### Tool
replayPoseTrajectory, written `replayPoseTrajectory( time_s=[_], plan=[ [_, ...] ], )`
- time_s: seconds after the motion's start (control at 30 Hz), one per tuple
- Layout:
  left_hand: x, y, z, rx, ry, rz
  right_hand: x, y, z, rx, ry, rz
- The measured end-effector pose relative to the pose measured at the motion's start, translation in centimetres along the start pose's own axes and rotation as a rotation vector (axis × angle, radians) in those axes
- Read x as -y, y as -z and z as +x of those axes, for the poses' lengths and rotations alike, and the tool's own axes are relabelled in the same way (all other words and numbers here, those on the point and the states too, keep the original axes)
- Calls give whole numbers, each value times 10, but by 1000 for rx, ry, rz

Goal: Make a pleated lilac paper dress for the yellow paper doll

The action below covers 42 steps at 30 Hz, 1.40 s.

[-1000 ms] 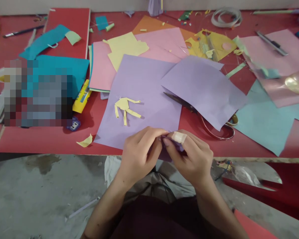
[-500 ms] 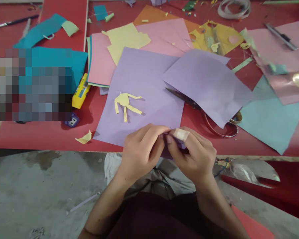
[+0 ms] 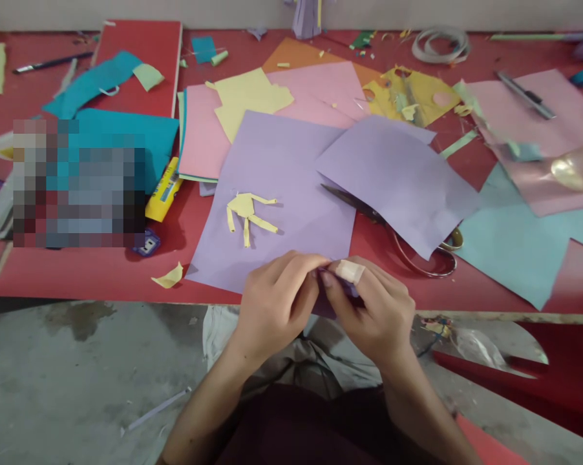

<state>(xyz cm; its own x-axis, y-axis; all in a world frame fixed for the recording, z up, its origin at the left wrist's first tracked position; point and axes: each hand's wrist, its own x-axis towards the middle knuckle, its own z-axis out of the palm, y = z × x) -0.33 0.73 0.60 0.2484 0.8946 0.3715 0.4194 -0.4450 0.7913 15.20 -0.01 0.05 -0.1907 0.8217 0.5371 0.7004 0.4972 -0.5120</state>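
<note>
Both hands meet at the table's front edge, pinching a small purple paper piece (image 3: 347,287) between them. My left hand (image 3: 279,303) has its fingertips closed on the piece's left end. My right hand (image 3: 376,307), with a white bandage on the index finger, grips the same piece; much of it is hidden by the fingers. Just beyond them a large purple sheet (image 3: 282,155) lies flat, bearing a yellow paper figure (image 3: 243,205) with thin rolled limbs. Scissors (image 3: 354,201) lie partly under a second purple sheet (image 3: 398,174).
A yellow glue tube (image 3: 164,190) and a purple sharpener-like item (image 3: 147,243) are at the left. Pink sheets (image 3: 204,135), a tape roll (image 3: 441,45), a cutter knife (image 3: 527,95) and a light blue sheet (image 3: 514,239) lie farther out on the red table (image 3: 78,274).
The camera view has tilted up a little, so the wall and a purple tassel now show more at the top. Both hands keep the same pinch on the purple paper.
</note>
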Motion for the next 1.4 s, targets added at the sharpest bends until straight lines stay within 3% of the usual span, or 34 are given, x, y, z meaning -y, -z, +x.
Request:
replayPoseTrajectory(
  time_s=[0.83,1.2,1.4],
  plan=[
    [0,3,-1,35,1,-78,-3,1,1,34,-31,26],
    [-2,1,0,-91,15,-29,-3,7,5,69,-113,137],
    [-5,1,1,-60,104,-65,-5,9,5,60,-151,195]
  ],
)
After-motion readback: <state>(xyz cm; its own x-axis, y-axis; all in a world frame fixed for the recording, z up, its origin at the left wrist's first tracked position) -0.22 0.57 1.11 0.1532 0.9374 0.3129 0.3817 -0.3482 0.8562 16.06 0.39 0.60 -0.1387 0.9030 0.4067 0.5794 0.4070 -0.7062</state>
